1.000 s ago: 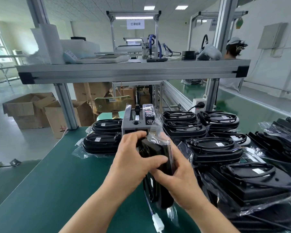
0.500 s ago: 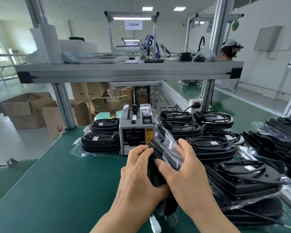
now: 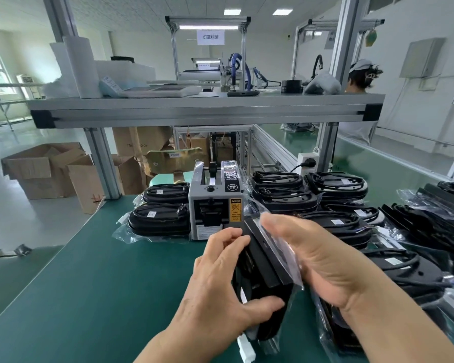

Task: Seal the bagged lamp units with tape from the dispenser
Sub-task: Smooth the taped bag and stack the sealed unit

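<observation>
- The green workbench (image 3: 89,284) carries everything here, and the grey tape dispenser (image 3: 215,203) stands near its middle, its slot facing the person.
- An aluminium shelf beam (image 3: 194,111) runs across above the tape dispenser and bears white rolls and trays.
- Open cardboard boxes (image 3: 45,171) sit on the floor, well to the left of the tape dispenser and behind it.
- A large spread of bagged lamp units (image 3: 338,224), black with coiled cords, lies right of the tape dispenser, reaching to the frame's edge.
- A smaller stack of two bagged units (image 3: 160,218) lies just beside the tape dispenser on its left.
- The held lamp unit (image 3: 267,265), black and in a clear bag, stands on edge just in front of the tape dispenser, its top corner close to the yellow caution label.
- The left hand (image 3: 220,279) grips this unit from the left: fingers curl over its upper edge and the thumb presses its lower face.
- The right hand (image 3: 320,260) lies against the clear bag on the unit's right side, fingers stretched nearly straight and close together, clasping nothing; its fingertips are blurred.
- A white connector (image 3: 246,349) hangs below the held unit, nearest the person and farthest from the tape dispenser.
</observation>
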The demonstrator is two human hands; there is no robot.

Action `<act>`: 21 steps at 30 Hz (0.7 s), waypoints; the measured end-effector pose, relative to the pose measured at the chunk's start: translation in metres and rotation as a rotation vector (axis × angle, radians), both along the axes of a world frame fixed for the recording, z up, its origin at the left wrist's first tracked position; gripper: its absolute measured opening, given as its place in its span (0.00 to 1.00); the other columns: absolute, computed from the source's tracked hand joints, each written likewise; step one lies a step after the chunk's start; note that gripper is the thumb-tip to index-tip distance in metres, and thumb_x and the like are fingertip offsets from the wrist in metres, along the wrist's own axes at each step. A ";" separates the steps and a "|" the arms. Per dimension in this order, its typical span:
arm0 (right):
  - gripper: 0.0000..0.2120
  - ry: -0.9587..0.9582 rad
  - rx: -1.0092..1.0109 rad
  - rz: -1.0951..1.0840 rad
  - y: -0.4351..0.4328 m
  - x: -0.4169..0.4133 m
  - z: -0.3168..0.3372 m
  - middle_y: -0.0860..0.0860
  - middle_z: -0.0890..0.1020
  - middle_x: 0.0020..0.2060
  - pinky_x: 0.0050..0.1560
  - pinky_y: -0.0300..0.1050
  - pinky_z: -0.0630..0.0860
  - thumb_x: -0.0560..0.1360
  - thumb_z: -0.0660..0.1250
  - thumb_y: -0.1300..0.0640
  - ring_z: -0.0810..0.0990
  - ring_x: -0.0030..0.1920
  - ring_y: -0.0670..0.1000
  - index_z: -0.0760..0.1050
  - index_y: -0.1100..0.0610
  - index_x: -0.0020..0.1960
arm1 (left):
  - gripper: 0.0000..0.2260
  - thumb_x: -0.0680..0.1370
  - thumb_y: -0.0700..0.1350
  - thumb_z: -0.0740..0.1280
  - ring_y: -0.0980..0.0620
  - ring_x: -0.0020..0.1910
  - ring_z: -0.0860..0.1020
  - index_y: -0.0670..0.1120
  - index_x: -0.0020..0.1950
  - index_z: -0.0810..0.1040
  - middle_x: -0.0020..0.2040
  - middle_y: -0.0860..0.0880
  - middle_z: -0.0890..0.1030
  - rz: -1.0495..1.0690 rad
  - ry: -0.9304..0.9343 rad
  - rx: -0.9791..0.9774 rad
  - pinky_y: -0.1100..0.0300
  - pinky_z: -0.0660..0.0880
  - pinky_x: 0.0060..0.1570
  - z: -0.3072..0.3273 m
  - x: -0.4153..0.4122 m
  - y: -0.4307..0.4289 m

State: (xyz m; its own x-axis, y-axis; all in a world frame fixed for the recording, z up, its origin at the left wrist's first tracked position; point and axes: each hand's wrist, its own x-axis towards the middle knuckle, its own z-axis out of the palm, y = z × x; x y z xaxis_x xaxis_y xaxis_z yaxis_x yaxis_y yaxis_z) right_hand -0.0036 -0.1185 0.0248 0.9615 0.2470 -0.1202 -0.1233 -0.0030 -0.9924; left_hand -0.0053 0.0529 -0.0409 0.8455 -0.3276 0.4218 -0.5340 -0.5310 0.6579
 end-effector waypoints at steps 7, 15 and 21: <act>0.20 0.036 -0.027 -0.128 -0.007 0.013 0.004 0.73 0.75 0.56 0.70 0.67 0.66 0.72 0.58 0.72 0.76 0.56 0.61 0.66 0.77 0.63 | 0.44 0.60 0.72 0.68 0.61 0.68 0.63 0.63 0.75 0.62 0.69 0.74 0.53 -0.022 -0.027 0.036 0.74 0.62 0.58 -0.003 -0.001 -0.004; 0.20 0.176 0.341 -0.266 -0.014 0.009 -0.016 0.62 0.83 0.50 0.41 0.49 0.81 0.76 0.66 0.51 0.82 0.45 0.58 0.77 0.67 0.58 | 0.46 0.61 0.72 0.68 0.62 0.72 0.60 0.61 0.76 0.60 0.71 0.74 0.52 -0.042 -0.026 0.078 0.74 0.60 0.64 -0.002 -0.002 0.001; 0.17 0.077 0.366 -0.142 -0.006 0.001 -0.021 0.56 0.86 0.41 0.28 0.43 0.79 0.71 0.62 0.71 0.82 0.31 0.51 0.84 0.57 0.52 | 0.18 0.69 0.65 0.71 0.68 0.53 0.78 0.61 0.56 0.82 0.55 0.63 0.82 -0.042 0.177 -0.427 0.72 0.72 0.52 0.000 0.029 0.006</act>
